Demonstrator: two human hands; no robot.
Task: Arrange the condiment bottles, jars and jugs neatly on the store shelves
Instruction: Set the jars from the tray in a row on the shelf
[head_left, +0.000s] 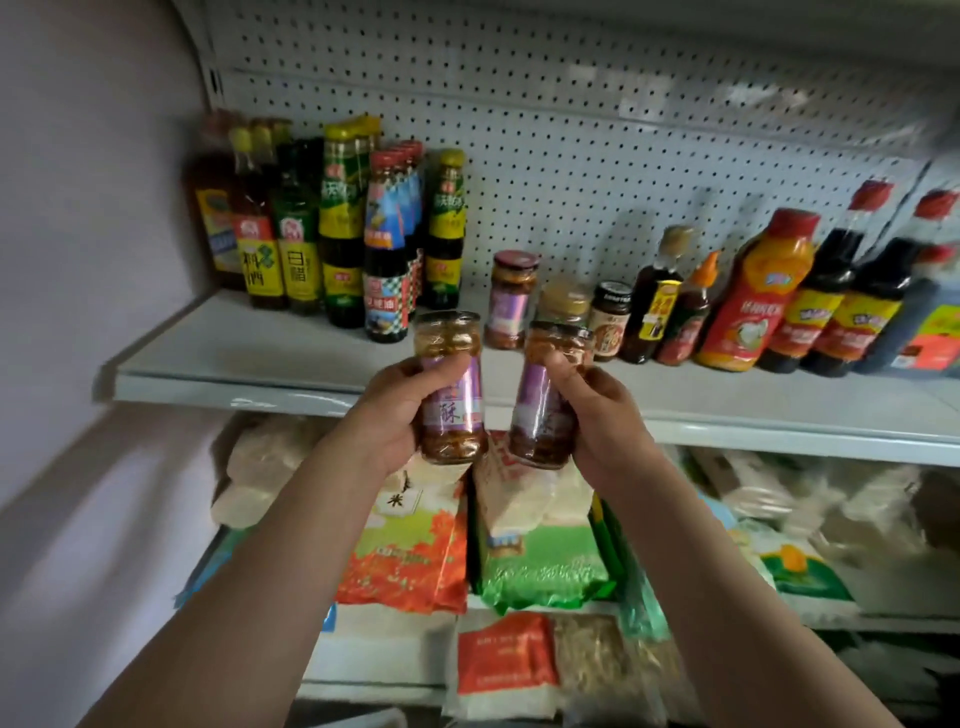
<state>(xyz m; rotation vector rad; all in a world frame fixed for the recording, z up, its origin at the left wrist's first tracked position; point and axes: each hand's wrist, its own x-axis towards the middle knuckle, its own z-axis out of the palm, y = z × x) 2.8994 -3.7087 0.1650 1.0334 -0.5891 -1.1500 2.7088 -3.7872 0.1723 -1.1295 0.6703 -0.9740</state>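
Observation:
My left hand (395, 410) grips a glass jar with a purple label (451, 389), held upright in front of the white shelf (270, 348). My right hand (597, 415) grips a second purple-labelled jar (550, 395), tilted slightly, close beside the first. A third matching jar with a red lid (511, 299) stands on the shelf just behind them. At the shelf's left end stands a tight group of tall sauce and vinegar bottles (332, 223). To the right of the jars are small jars (610, 319), brown bottles (652, 301), an orange-red bottle (753, 291) and dark soy bottles (841, 291).
A pegboard back panel (571, 156) rises behind the shelf, and a wall (78, 260) closes the left side. Bare shelf surface shows between the left bottle group and the jars. Below, a lower shelf holds bags of rice and grain (535, 551).

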